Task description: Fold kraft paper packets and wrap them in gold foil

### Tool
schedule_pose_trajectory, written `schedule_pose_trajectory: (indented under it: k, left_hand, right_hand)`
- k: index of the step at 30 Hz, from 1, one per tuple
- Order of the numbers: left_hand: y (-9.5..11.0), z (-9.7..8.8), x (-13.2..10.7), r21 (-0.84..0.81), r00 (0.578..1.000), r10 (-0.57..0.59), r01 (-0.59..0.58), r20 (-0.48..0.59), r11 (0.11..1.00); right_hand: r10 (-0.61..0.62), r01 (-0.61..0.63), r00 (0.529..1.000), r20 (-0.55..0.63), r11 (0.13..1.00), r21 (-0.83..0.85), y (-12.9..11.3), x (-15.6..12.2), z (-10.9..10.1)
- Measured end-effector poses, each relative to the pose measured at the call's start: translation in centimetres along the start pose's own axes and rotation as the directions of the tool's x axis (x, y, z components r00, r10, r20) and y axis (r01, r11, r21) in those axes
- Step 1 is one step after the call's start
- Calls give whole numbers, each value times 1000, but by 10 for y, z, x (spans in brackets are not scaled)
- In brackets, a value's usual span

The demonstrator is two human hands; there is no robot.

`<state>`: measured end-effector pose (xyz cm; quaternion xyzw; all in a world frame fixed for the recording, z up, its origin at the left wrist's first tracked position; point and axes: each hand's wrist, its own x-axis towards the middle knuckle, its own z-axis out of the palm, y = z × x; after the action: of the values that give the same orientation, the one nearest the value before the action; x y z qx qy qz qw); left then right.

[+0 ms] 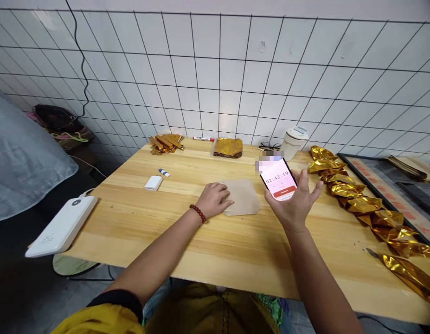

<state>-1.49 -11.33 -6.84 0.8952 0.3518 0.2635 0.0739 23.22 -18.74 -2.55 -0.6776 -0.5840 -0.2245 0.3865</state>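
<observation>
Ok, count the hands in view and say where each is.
2: the left hand lies over the left edge of the paper sheet; the right hand holds the phone.

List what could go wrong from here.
The power bank lies right at the left edge of the table; a bump or a tug on its cable might drop it. The phone, held tilted in the right hand, could slip. The cup beyond it might get knocked over.
</observation>
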Motion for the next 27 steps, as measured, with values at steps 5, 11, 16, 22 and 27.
schedule_pose_trajectory:
  k: [5,11,16,22,27]
  left_hand:
    - [-1,0,0,59,998,17,-20,57,998]
    - [-2,1,1,64,998,22,-25,50,998]
    - [-2,1,1,67,998,23,-26,52,997]
    - [-2,0,1,69,998,24,-28,56,997]
    - [-2,0,1,69,998,21,-24,52,997]
  right_hand:
    - [-119,122,978,-169,992,10,7,1,5]
    - [-106,106,981,-165,994,-5,6,2,0]
    - [-85,85,988,-131,996,-5,5,2,-2]
    - [-57,55,994,-90,998,-24,5,2,-4]
    - [-82,79,990,-119,997,-23,7,1,-2]
